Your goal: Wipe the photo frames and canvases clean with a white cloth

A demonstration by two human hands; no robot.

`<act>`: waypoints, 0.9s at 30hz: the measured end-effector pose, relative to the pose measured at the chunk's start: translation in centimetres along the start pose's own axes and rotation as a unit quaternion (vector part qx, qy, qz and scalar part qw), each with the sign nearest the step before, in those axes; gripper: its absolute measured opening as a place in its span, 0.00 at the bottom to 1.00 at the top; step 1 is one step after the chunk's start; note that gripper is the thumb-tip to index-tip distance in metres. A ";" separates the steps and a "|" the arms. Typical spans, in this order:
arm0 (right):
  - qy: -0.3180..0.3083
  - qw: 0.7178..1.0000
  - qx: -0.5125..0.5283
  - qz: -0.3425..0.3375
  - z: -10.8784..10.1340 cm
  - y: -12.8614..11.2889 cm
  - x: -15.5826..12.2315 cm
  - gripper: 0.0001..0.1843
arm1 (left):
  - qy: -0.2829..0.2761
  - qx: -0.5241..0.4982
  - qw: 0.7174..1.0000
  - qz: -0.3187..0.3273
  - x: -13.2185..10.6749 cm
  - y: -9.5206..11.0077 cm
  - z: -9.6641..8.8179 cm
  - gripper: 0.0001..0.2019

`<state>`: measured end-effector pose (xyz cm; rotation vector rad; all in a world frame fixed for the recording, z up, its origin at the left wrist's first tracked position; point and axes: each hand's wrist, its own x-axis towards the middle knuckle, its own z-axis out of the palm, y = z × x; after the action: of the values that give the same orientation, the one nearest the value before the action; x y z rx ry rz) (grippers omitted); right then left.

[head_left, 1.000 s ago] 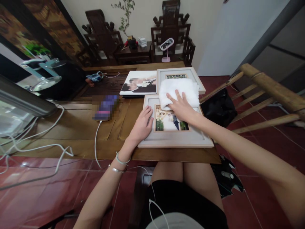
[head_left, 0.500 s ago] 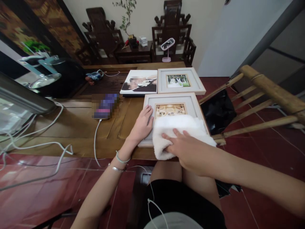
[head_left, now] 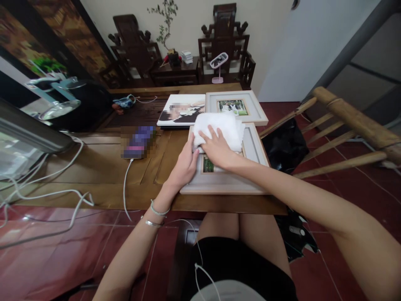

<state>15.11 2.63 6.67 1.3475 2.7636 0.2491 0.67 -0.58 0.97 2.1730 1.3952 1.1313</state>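
A light wooden picture frame (head_left: 225,186) lies face up near the table's front edge. My left hand (head_left: 184,167) grips its left side, with the thumb over the border and the fingers along the edge. On the upper part of this frame lies a folded white towel (head_left: 232,127), which covers much of the picture. My right hand (head_left: 217,148) holds the towel and presses it down, fingers spread over the cloth. Behind are a second framed photo (head_left: 260,112) and, to its left, a white-edged photo panel (head_left: 183,98) on something dark.
A phone (head_left: 139,142) with a white cable (head_left: 125,188) lies on the wooden table (head_left: 106,167) to the left. Farther left stand a dark pot with a glass lid (head_left: 59,108) and tangled cords. A bamboo chair (head_left: 354,121) with a black bag (head_left: 285,146) is at the right.
My right hand has slid the towel away from me and to the left, uncovering the frame's near part. My left hand stays at the left edge, fingers now closer to the towel.
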 end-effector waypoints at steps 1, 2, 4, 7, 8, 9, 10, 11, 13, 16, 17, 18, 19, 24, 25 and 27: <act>0.005 1.000 0.000 0.006 0.1 -0.2 0.6 0.21 | 0.002 -0.011 1.000 -0.005 0.0 0.2 -0.1 0.28; 0.004 1.000 -0.001 0.013 0.2 -0.6 0.9 0.21 | 0.002 -0.021 1.000 -0.012 0.0 0.4 -0.1 0.29; -0.008 1.000 -0.004 0.016 0.1 -1.6 0.5 0.21 | -0.002 -0.037 0.999 -0.028 0.0 0.6 -0.2 0.30; -0.012 1.000 -0.002 -0.022 -0.7 -3.4 -2.3 0.21 | -0.004 -0.058 0.998 -0.036 -0.1 0.7 -0.3 0.31; -0.009 0.999 0.004 -0.042 -1.2 -4.0 -3.5 0.20 | -0.005 -0.071 0.997 -0.039 -0.2 0.6 -0.3 0.30; -0.009 0.998 0.014 -0.064 -1.7 -4.4 -4.8 0.19 | -0.011 -0.088 0.995 -0.045 -0.2 0.6 -0.3 0.30; -0.011 0.996 0.030 -0.088 -2.2 -4.9 -6.0 0.18 | -0.020 -0.107 0.992 -0.056 -0.2 0.5 -0.4 0.30; -0.017 0.993 0.049 -0.109 -2.7 -5.2 -7.0 0.17 | -0.032 -0.127 0.989 -0.072 -0.2 0.5 -0.4 0.31; -0.037 0.986 0.084 -0.137 -3.4 -5.9 -8.3 0.15 | -0.059 -0.157 0.980 -0.108 -0.1 0.6 -0.6 0.34; -0.031 0.987 0.093 -0.126 -3.6 -6.6 -8.7 0.16 | -0.074 -0.157 0.976 -0.130 0.0 0.7 -0.7 0.35; -0.024 0.989 0.088 -0.118 -3.4 -6.8 -8.7 0.16 | -0.068 -0.145 0.979 -0.128 0.0 0.8 -0.6 0.35; -0.016 0.990 0.084 -0.112 -3.2 -6.8 -8.6 0.16 | -0.055 -0.128 0.983 -0.120 -0.1 0.8 -0.5 0.34; -0.011 0.991 0.080 -0.109 -3.0 -6.7 -8.7 0.16 | -0.041 -0.104 0.988 -0.108 -0.2 0.8 -0.4 0.32; -0.019 0.992 0.057 -0.108 -2.5 -4.1 -10.7 0.16 | -0.032 0.023 0.999 -0.034 -0.4 0.6 0.4 0.26; -0.026 0.993 0.047 -0.101 -2.5 -3.3 -11.4 0.16 | -0.034 0.034 0.999 -0.025 -0.4 0.6 0.5 0.24; -0.042 0.996 0.028 -0.079 -2.6 -1.7 -12.7 0.16 | -0.031 0.038 0.999 -0.013 -0.3 0.6 0.5 0.22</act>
<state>21.30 -8.72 8.68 1.1152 2.8070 0.1051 1.36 -1.09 0.87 2.2154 1.4562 1.0088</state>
